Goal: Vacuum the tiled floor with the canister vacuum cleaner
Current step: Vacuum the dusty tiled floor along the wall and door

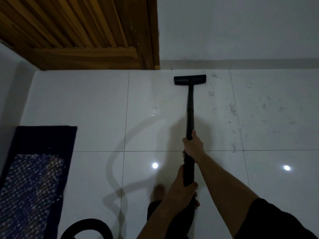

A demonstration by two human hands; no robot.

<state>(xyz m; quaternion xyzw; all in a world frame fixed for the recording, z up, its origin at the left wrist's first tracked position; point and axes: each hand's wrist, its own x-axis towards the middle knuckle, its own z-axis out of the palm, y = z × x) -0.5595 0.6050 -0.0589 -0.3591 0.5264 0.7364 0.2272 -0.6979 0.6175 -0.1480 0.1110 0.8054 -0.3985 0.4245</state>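
We've got both hands on the black wand (190, 107). The left hand (180, 186) is wrapped round the wand's near end, its arm coming up from below. The right hand (193, 144) grips higher up the wand with fingers curled round the tube, and its forearm stretches out straight from a black sleeve. At the wand's far end the floor head (189, 79) sits flat on the tiled floor (96, 104), close to the skirting (241, 63).

Well left of the wand a dark blue mat (39, 169) lies by the edge. A black loop of hose (89, 223) curls below it. Up left of the wand stands a slatted wooden door (77, 31). Just left of the wand's near end we spot a bare foot (158, 192). Right of the wand we find grey fluff and dust (232, 107) scattered across the glossy white tiles below a pale wall (241, 28).
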